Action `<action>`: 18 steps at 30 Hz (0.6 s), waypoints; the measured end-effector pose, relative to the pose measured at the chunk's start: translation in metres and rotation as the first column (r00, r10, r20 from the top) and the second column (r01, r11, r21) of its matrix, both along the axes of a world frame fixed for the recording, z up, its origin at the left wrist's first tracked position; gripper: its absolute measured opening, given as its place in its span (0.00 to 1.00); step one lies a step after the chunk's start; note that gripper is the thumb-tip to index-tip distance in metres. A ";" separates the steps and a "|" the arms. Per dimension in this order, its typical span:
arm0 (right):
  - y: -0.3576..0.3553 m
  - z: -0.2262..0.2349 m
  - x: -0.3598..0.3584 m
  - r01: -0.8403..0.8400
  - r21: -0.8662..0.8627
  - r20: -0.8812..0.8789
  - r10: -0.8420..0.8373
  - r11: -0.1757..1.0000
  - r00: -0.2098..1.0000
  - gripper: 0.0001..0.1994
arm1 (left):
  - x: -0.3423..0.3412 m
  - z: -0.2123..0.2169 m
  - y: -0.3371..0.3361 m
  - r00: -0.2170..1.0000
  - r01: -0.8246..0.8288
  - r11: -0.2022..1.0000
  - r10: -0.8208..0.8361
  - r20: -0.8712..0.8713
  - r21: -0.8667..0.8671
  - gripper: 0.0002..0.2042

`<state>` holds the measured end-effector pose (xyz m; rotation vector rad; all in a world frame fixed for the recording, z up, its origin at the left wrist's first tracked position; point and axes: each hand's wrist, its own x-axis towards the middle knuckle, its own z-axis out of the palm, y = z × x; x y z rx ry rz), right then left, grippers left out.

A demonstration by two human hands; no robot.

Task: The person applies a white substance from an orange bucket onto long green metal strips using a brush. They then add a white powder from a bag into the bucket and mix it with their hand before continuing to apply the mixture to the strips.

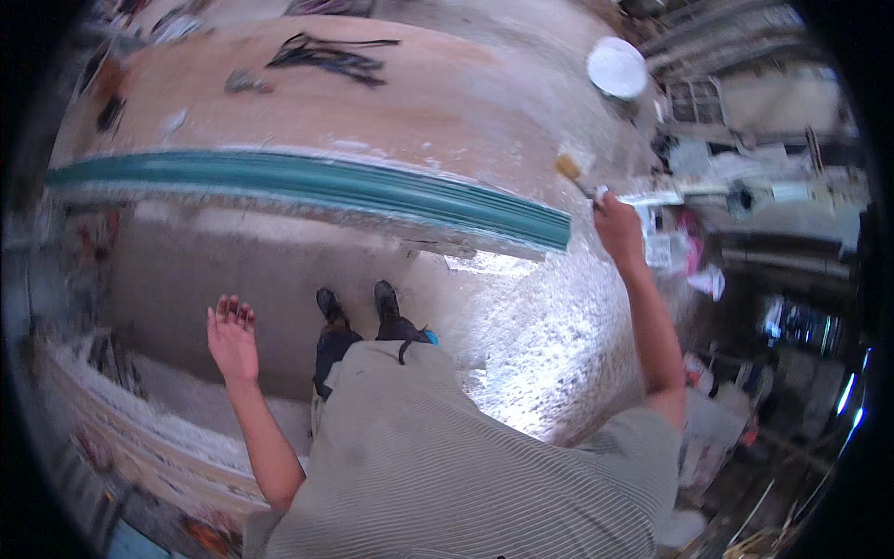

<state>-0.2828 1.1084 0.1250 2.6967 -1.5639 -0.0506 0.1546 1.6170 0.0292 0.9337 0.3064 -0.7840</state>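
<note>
My right hand (616,228) reaches out to the right, its fingers closed round the handle of a brush with yellowish bristles (567,167). The bristles point away from me, past the right end of a long green ridged moulding strip (335,186). That strip lies along the near edge of the workbench (438,98), with white residue around it. On the left, my left hand (233,345) hovers over the floor, palm up and fingers spread, holding nothing. It stays apart from the strip.
Black straps or cords (333,58) and a small tool-like item (248,83) lie on the bench. A round white bucket or lid (616,67) stands at the far right. White-splattered ground (559,345) spreads below the strip's right end. Clutter and bags (708,279) crowd the right side.
</note>
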 end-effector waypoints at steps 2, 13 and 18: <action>0.011 -0.003 0.024 0.079 -0.013 0.205 -0.074 0.997 0.976 0.10 | 0.007 0.000 0.006 0.999 -0.049 0.999 0.049 -0.009 -0.003 0.16; 0.068 -0.082 0.274 -0.275 0.258 0.510 0.111 0.926 0.853 0.14 | 0.081 -0.014 0.080 0.947 -0.320 0.946 0.318 -0.049 -0.055 0.17; 0.150 -0.029 0.469 -0.455 0.175 0.355 0.375 0.873 0.857 0.17 | 0.161 -0.037 0.150 0.897 -0.442 0.895 0.442 -0.013 -0.057 0.17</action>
